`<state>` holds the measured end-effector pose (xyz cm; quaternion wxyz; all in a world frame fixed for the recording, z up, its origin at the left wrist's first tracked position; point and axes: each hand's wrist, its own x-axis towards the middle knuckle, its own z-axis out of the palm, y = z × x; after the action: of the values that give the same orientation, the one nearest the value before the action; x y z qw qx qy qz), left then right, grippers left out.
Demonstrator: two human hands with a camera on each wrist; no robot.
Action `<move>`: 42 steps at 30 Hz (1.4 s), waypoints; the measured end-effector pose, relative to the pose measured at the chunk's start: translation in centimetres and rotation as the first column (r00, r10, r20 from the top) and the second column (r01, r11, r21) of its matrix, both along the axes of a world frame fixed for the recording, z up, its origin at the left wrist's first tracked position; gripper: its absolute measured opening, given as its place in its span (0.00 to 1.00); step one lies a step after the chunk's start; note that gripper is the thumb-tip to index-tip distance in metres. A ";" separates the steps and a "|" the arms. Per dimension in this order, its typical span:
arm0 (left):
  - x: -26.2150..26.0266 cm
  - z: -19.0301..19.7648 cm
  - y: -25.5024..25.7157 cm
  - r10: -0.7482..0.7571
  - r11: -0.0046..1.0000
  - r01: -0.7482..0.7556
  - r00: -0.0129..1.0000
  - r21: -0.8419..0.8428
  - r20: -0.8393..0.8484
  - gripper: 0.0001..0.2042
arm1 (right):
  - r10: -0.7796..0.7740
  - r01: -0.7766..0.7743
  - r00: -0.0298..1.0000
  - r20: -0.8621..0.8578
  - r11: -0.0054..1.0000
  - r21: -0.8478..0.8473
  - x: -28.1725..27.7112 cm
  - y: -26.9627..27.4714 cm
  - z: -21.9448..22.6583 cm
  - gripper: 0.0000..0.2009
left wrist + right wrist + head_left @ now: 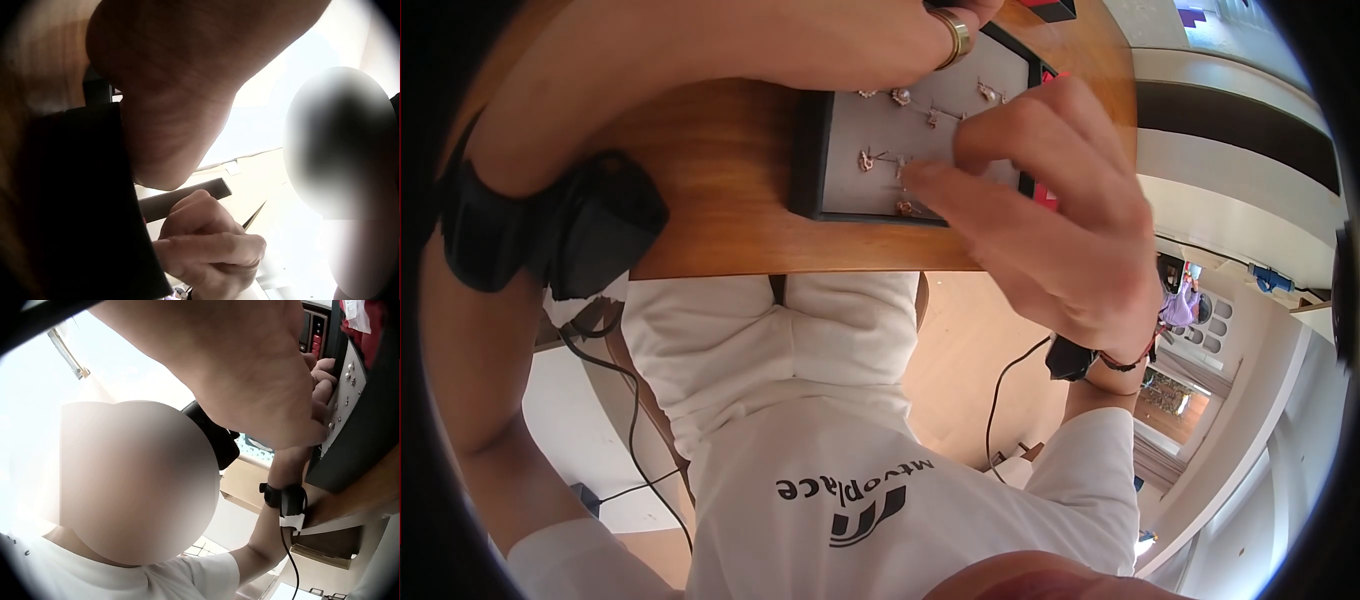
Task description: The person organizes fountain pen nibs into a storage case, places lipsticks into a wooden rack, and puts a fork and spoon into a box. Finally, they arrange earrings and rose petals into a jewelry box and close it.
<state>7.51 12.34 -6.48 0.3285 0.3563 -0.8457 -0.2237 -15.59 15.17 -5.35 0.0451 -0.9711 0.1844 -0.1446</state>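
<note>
A black-rimmed jewellery tray (808,160) with a pale grey lining lies on the wooden table. Several small earrings rest in it, among them one at its left (866,160) and a pearl one (986,92). My right hand (1060,200) reaches over the tray's near right side with bent fingers, one blurred fingertip right at a small earring (901,170); I cannot tell whether it is pinched. My left hand (880,45), with a gold ring (955,38), extends over the tray's far side. Its fingers are mostly cut off by the top edge.
Bright red material (381,331) lies beside the tray's lining in the right wrist view. A red-and-black object (1050,9) stands farther back on the table. Cables (636,400) hang from the wrist cameras near the table's front edge (780,272).
</note>
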 end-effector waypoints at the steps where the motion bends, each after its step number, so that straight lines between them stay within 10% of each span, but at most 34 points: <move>1: 0.3 0.6 -0.4 -0.016 0.998 0.015 1.000 0.068 0.024 0.04 | 0.017 -0.017 1.000 -0.001 1.000 0.011 -0.1 -0.1 -0.2 0.17; 4: 0.7 1.5 -1.0 -0.164 0.940 0.153 0.986 0.306 0.010 0.05 | 0.045 -0.045 0.999 0.013 0.999 -0.001 -0.3 -0.6 -0.2 0.16; 10: -0.7 -1.2 0.3 0.035 0.991 -0.029 0.998 -0.131 0.044 0.05 | -0.023 0.008 0.991 0.129 0.993 0.115 1.2 -0.5 -0.2 0.15; 16: 0.4 -1.4 -1.4 -0.092 0.995 0.089 0.994 -0.045 -0.064 0.05 | 0.181 -0.179 0.983 -0.020 0.983 0.048 1.4 -2.6 0.4 0.14; 19: -0.1 -2.4 -1.2 -0.039 0.994 0.036 0.999 -0.101 -0.024 0.04 | -0.238 0.169 0.956 0.173 0.925 0.341 0.1 -0.6 1.6 0.09; 24: 0.0 -2.3 -2.2 -0.129 0.985 0.104 0.973 -0.134 -0.193 0.04 | -0.418 0.234 0.834 0.360 0.859 0.456 -3.2 -2.9 2.9 0.04; 28: -0.5 -0.9 -1.1 -0.104 0.970 0.056 0.976 -0.237 -0.193 0.03 | -0.510 0.308 0.832 0.218 0.752 0.583 -3.5 -2.1 3.0 0.06; 37: -0.3 1.5 -3.1 -0.109 0.979 0.114 0.993 0.169 -0.037 0.03 | -0.431 0.420 0.902 -0.039 0.851 0.316 -3.5 -3.0 4.1 0.07; 42: -0.6 -0.3 -2.4 -0.072 0.997 0.072 0.997 -0.016 -0.009 0.03 | -0.474 0.477 0.877 -0.085 0.833 0.280 -2.9 -2.6 3.8 0.07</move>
<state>6.89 9.98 -6.77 0.3270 0.3220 -0.8581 -0.2303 -18.50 12.60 -1.56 0.1496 -0.8781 0.4393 -0.1167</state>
